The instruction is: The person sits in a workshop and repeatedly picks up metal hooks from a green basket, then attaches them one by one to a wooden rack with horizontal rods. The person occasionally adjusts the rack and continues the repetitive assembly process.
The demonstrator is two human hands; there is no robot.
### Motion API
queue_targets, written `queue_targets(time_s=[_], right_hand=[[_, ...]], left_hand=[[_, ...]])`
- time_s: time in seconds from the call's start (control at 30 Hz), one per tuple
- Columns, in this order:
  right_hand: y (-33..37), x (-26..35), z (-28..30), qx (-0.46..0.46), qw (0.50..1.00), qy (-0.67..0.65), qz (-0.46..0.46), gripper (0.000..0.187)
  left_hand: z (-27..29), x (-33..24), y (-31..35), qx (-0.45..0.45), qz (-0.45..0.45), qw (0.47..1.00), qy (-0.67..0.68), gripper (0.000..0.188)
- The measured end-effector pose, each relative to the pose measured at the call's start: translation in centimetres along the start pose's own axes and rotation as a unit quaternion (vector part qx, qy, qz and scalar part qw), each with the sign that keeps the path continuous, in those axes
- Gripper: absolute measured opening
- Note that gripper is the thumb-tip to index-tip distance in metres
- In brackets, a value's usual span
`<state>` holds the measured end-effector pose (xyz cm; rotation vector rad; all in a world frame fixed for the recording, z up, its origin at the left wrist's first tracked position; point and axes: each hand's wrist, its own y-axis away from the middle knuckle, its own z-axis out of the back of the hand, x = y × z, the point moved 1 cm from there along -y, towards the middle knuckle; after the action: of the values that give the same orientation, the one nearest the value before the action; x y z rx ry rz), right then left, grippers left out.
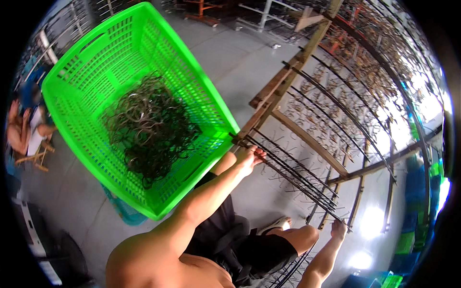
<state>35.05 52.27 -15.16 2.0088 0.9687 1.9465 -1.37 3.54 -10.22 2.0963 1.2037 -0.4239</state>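
A bundle of thin dark rods with small wire hooks along them stretches between my hands. My left hand has its fingers closed round the rods' near-left end, beside a wooden rack post. At the other end, my right hand grips the rod tips, its fingers partly hidden. The wooden rack stands in front of me, and more hooked rods lie across it. Left of my left hand is a large green plastic basket, holding a tangled heap of dark curled loops.
Many small brown pieces hang on the rack's far rods. Beneath the green basket sits a teal basket. A person sits on a wooden stool at the far left. Orange and white metal frames with wheels stand at the back.
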Motion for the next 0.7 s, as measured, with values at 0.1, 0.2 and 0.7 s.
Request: queue_targets(time_s=[0.1,0.2,0.7], right_hand=[[-5.7,3.6,10.6,0.155,0.979,0.096,0.095,0.022],[-6.5,-1.2,6.0,0.105,0.992,0.037,0.056,0.017],[8.3,2.1,-0.6,-0.021,0.996,0.016,0.09,0.008]], left_hand=[[-3.5,0.0,0.9,0.0,0.023,1.0,0.011,0.018],[-0.4,-3.6,3.0,-0.067,0.034,0.985,-0.153,0.016],[17.5,-22.7,1.2,-0.63,-0.038,0.755,-0.176,0.08]])
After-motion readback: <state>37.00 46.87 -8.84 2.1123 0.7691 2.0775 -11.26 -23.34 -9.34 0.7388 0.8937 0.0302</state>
